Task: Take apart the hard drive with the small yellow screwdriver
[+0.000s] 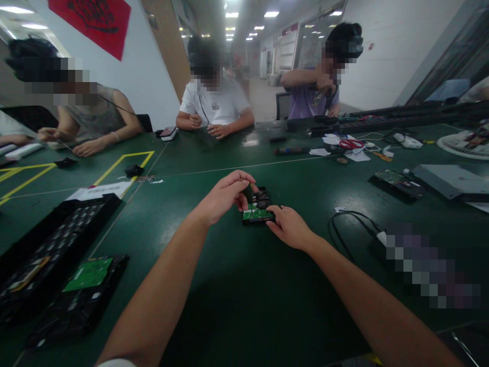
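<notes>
A hard drive [263,204] with a green circuit board [256,214] facing up lies on the dark green table in front of me. My left hand [231,192] is closed around a screwdriver [249,192], held upright with its thin shaft pointing down at the board. Whether the tip sits in a screw is too small to make out. From the right, my right hand [287,224] grips the drive's near right corner between thumb and fingers.
At left lie a long black tray [57,239] and another drive with a green board [87,275]. A third drive [397,184] and a grey metal box [453,181] are at right, beyond a cable [355,213]. Several people sit across the table [198,168].
</notes>
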Tool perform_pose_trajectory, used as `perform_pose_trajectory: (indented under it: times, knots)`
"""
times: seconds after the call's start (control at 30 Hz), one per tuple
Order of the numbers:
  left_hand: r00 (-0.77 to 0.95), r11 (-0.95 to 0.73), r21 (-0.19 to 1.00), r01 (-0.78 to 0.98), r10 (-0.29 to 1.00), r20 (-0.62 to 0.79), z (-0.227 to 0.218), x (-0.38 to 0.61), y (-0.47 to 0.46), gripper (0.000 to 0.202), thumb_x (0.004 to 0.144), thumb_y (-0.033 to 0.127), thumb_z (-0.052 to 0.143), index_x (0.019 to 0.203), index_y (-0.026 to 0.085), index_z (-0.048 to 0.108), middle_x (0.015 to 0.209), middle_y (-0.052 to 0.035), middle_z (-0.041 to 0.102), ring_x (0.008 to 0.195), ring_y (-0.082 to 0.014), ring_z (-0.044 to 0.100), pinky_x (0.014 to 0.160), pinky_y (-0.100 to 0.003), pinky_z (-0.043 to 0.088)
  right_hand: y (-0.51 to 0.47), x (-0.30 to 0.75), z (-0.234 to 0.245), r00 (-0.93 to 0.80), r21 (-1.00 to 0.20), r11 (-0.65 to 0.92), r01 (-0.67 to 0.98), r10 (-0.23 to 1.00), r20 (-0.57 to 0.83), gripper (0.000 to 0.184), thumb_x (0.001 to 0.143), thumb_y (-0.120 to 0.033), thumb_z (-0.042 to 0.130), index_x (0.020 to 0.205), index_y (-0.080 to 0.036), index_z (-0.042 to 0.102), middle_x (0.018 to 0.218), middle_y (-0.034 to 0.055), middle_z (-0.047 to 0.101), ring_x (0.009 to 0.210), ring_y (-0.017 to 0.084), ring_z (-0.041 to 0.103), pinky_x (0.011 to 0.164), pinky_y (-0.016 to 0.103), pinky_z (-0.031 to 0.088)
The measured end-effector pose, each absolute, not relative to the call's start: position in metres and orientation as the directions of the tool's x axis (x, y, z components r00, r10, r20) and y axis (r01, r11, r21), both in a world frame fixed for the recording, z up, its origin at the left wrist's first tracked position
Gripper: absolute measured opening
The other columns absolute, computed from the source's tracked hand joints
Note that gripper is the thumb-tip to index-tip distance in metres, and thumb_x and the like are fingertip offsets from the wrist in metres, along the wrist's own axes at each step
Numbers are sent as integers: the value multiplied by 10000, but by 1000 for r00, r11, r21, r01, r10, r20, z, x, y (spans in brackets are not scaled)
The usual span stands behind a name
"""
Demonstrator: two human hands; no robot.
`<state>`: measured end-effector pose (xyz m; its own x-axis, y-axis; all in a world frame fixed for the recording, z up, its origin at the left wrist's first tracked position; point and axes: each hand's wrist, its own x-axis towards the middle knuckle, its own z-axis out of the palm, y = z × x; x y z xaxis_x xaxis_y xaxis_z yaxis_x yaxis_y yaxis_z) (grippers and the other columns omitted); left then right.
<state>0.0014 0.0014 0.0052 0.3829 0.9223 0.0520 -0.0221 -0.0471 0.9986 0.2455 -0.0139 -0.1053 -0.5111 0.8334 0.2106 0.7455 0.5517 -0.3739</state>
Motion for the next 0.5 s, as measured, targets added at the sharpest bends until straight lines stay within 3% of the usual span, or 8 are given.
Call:
perform_pose_trajectory:
  times: [0.3, 0.5]
  knots:
    - [381, -145, 984, 101, 920, 96, 2, 0, 2, 272, 942, 454, 677, 1006, 190, 687, 855, -12, 640, 624, -99, 584, 577, -233, 461, -13, 245, -107, -505, -367, 544, 755, 838, 206, 391, 1026, -337, 543, 1390, -193, 547, 859, 37, 704, 872, 227, 691, 1133, 489, 397]
    - [421, -197, 970, 144, 899, 120, 1, -2, 4, 269, 941, 442, 678, 1045, 197, 716, 855, -16, 653, 607, -96, 570, 571, -235, 457, -13, 245, -107, -502, -362, 544, 757, 839, 211, 394, 1022, -335, 549, 1394, -204, 545, 851, 34, 706, 875, 232, 684, 1133, 500, 395]
